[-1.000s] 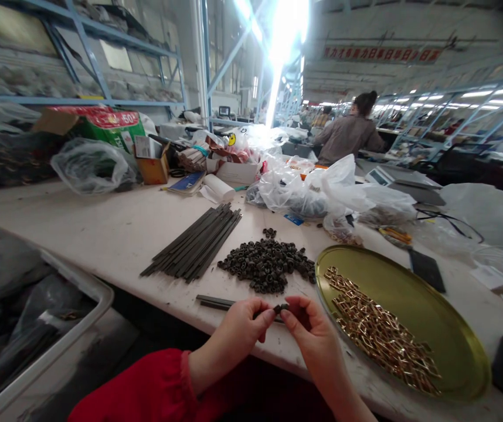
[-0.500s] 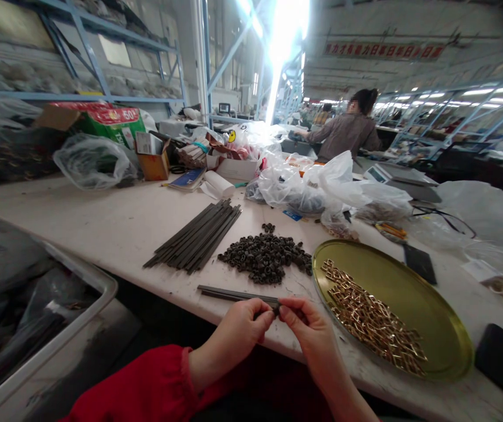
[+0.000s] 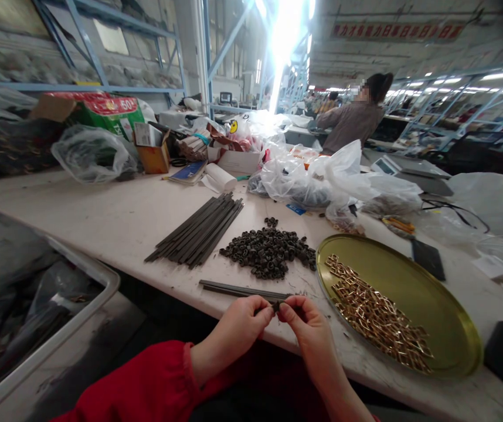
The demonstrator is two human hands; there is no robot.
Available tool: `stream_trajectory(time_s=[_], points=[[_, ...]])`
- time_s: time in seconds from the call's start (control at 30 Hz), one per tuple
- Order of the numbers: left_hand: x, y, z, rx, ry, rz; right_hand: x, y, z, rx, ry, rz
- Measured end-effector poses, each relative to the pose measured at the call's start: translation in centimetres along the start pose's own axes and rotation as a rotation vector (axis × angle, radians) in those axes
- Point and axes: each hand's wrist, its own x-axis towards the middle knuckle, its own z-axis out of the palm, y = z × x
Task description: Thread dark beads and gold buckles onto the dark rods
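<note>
My left hand and my right hand meet at the table's front edge, fingertips pinched. Between them is a small dark piece, mostly hidden by the fingers. Just behind my hands lie a few dark flat strips, side by side. Farther back sits a heap of small dark loops, with a bundle of long dark strips to its left. On the right, a round gold-coloured tray holds many small gold metal buckles.
Clear plastic bags and a cardboard box line the back of the white table. Black flat objects lie right of the tray. A white bin stands at the left below the table. A co-worker is behind the bags.
My view has shifted slightly, so the table items sit a little differently. Both hands stay pinched together in nearly the same place. The co-worker's arm has drawn in.
</note>
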Motion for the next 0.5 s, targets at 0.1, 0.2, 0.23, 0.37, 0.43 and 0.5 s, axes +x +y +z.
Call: stream_trajectory(time_s=[0.1,0.2,0.23,0.37,0.43,0.5], points=[[0.0,-0.4,0.1,-0.008,-0.003,-0.024,0.0,0.1,0.0,0.024,-0.079,0.059],[-0.1,-0.6,0.1,0.039,0.002,-0.019,-0.3,0.1,-0.1,0.044,-0.126,0.131],[-0.2,-0.6,0.0,0.08,0.001,0.003,-0.5,0.0,-0.2,0.043,-0.138,0.141],[-0.6,-0.2,-0.3,0.261,-0.03,0.115,-0.5,-0.3,-0.4,0.014,-0.173,0.121],[-0.8,0.1,-0.3,0.279,-0.041,0.137,-0.3,-0.3,-0.4,0.031,-0.171,0.121],[-1.0,0.5,-0.3,0.23,-0.037,0.142,-0.2,-0.3,-0.2,0.046,-0.172,0.123]])
